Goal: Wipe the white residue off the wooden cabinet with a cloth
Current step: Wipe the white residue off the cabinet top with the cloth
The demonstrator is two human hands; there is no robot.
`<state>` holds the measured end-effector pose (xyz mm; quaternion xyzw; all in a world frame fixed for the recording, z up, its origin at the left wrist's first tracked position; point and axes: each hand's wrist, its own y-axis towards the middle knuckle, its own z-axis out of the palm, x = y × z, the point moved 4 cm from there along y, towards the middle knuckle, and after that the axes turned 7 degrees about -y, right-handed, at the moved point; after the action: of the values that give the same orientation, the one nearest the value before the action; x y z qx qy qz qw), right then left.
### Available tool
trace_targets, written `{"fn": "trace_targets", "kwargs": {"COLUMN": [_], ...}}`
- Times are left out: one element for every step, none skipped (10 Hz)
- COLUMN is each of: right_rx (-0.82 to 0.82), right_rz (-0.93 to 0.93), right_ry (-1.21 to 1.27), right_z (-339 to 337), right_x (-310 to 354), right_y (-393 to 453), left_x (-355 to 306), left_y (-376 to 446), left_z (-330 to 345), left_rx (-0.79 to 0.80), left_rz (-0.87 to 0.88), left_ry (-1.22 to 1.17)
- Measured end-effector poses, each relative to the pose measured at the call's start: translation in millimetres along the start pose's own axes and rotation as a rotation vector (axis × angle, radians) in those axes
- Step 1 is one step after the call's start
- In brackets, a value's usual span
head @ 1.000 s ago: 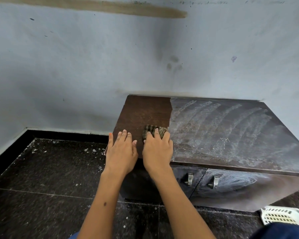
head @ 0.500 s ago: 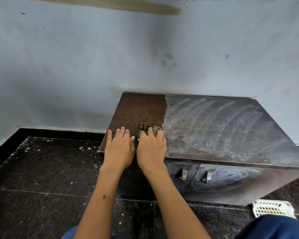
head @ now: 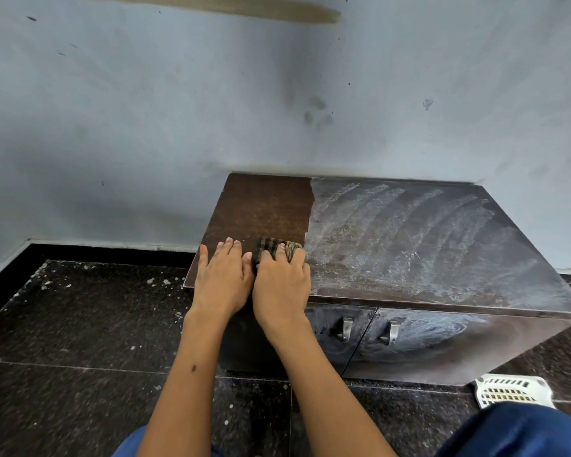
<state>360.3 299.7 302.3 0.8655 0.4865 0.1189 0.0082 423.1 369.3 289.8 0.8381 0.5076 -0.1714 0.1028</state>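
Observation:
A low dark wooden cabinet stands against the wall. Its left strip is clean brown; the rest of the top carries streaky white residue. My right hand presses a striped brown cloth onto the top near the front edge, right at the border of the residue. My left hand lies flat, fingers together, on the clean strip beside it, touching the right hand. Both cabinet doors, with metal handles, also show white smears.
A pale blue-grey wall rises directly behind the cabinet. The floor is dark speckled tile with white flecks. A white plastic basket sits on the floor at the lower right, near my blue-clad knee.
Both hands stay pressed side by side at the cabinet's front left; the cloth has shifted slightly. The view has moved a little.

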Motion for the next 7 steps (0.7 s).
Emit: {"fn": "trace_targets", "kwargs": {"right_rx": [0.008, -0.019, -0.047, -0.041, -0.069, -0.052, -0.117], "right_rz": [-0.014, 0.022, 0.109, 0.142, 0.077, -0.005, -0.017], "right_ry": [-0.024, -0.028, -0.037, -0.096, -0.124, -0.104, -0.036], "right_z": [2.6, -0.9, -6.2, -3.8, 0.8, 3.6, 1.8], "right_x": [-4.9, -26.9, -47.5, -39.3, -14.9, -12.4, -32.9], "right_y": [-5.6, -12.3, -18.6, -19.6, -22.2, -22.2, -24.6], "left_x": [-2.0, -5.8, -6.5, -6.5, -8.1, -11.4, -15.2], "left_y": [0.0, 1.3, 1.6, 1.6, 3.7, 4.0, 2.6], "left_z": [0.5, 2.0, 2.4, 1.5, 2.4, 4.3, 6.5], "left_rx": [-0.002, 0.004, 0.002, -0.006, 0.000, 0.003, 0.006], "left_rz": [0.003, 0.017, 0.029, 0.031, 0.032, 0.034, 0.050], "left_ry": [-0.019, -0.033, -0.024, -0.026, -0.020, -0.018, -0.002]}}
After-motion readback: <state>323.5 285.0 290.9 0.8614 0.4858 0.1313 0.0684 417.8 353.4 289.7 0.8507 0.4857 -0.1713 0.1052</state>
